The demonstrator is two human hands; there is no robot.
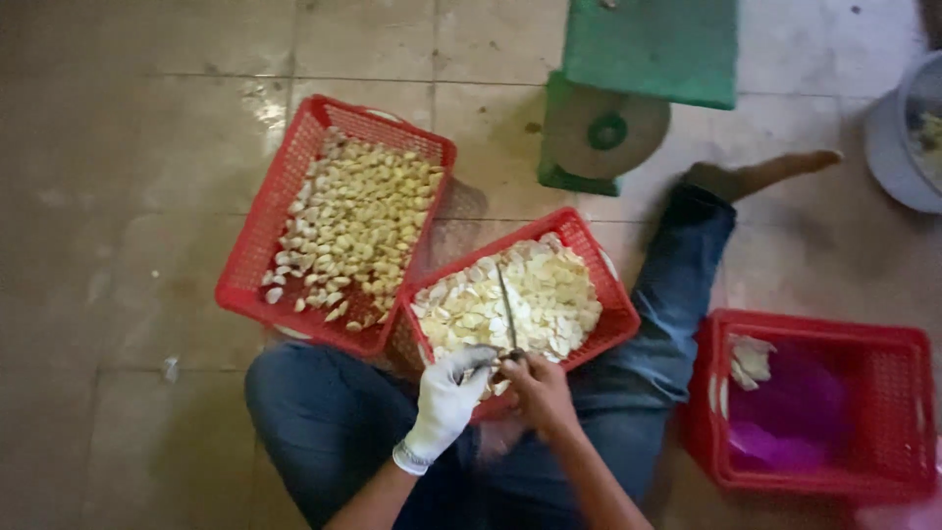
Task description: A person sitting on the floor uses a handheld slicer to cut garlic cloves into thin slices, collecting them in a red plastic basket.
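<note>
While you are sitting on the tiled floor [147, 147] with your legs in blue jeans [324, 412], your left hand [446, 397], in a white glove, is curling its fingers around something small at the near edge of the middle red basket [613, 314]; it is probably one of the pale pieces, though the view is too blurred to be sure. Your right hand [538, 393], bare, is closing its fingers around the handle of a thin knife [506, 312], whose blade is pointing away from you over the basket's heap of sliced pale pieces [549, 294]. The two hands are almost touching each other above your lap.

Just beside that basket, toward the left, a second red basket [257, 245] is holding whole yellowish cloves [358, 221]. Near your right knee, a third red basket [888, 412] is holding a purple bag [785, 417] and a few pale scraps [751, 358]. Beyond the baskets, a green weighing scale [638, 59] is standing on the floor, and a grey tub [888, 147] is showing at the right edge.
</note>
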